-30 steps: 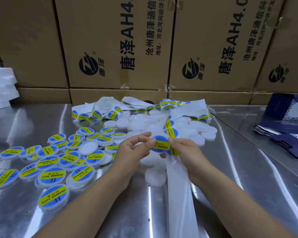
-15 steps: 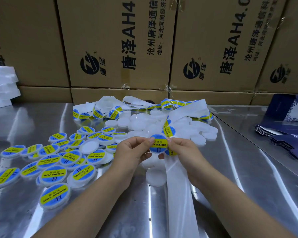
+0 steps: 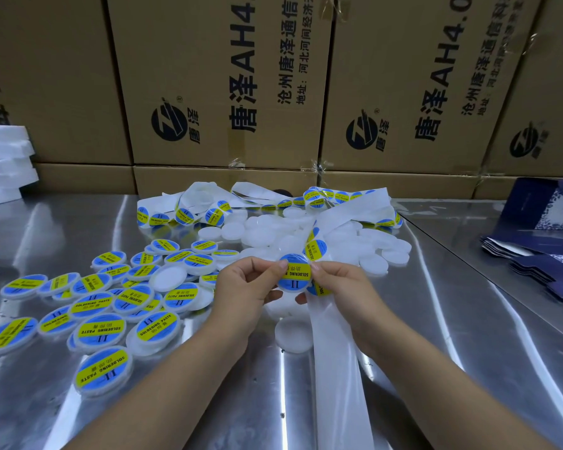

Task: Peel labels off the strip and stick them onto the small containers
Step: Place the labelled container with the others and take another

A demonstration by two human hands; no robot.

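Both hands hold one small round white container (image 3: pixel 295 274) above the steel table; it carries a blue and yellow "SOLDERING PASTE" label on its face. My left hand (image 3: pixel 247 287) pinches its left edge, thumb on the label. My right hand (image 3: pixel 342 287) pinches its right edge and also keeps the white label strip (image 3: pixel 333 358), which runs under that hand toward me and back toward the pile, with labels (image 3: pixel 316 250) on it. Plain white containers (image 3: pixel 374 264) lie behind the hands. Labelled containers (image 3: pixel 101 329) lie at the left.
Large cardboard boxes (image 3: pixel 228 92) form a wall along the table's back edge. Loose coils of label strip (image 3: pixel 202 206) lie in front of them. White foam sheets (image 3: pixel 4 160) are stacked at far left, and dark blue folded cartons (image 3: pixel 540 254) lie at right.
The container has turned in my hands, so its label now faces me more squarely, and it sits slightly lower. Both hands keep their hold on it.
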